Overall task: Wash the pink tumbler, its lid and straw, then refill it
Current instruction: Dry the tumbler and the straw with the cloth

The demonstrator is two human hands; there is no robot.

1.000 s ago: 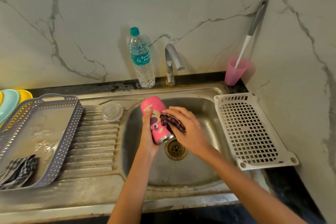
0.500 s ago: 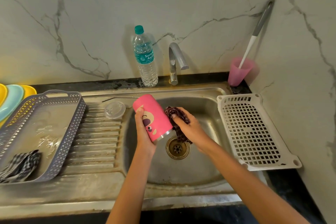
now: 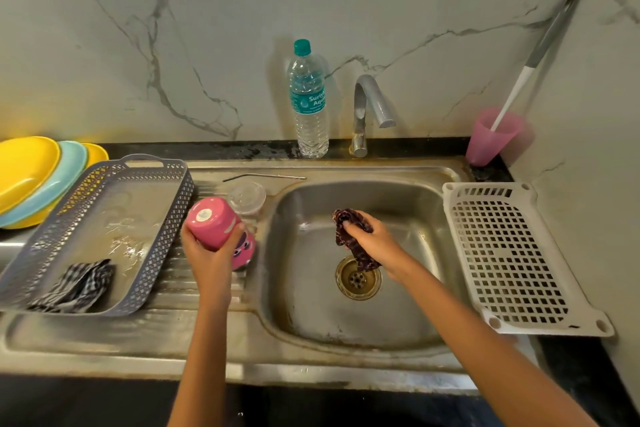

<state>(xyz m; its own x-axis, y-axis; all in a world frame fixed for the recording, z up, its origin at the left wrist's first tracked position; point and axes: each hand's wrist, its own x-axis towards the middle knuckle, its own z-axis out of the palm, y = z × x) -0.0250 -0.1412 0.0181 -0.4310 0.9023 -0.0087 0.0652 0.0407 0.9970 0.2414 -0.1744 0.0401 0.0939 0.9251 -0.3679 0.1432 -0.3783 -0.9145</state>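
Tumbler, pink, cylindrical, base-up over the ribbed steel drainboard, left hand wrapped round it. Right hand clutches a dark crumpled cloth above the drain. Scrubbing stage, likely; clear round lid, just beyond, wants grabbing next.

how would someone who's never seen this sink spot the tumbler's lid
Left of the steel sink basin is a ribbed drainboard. The lid lies at its back, between the pink tumbler and the thin metal straw. It alone is a clear round disc.
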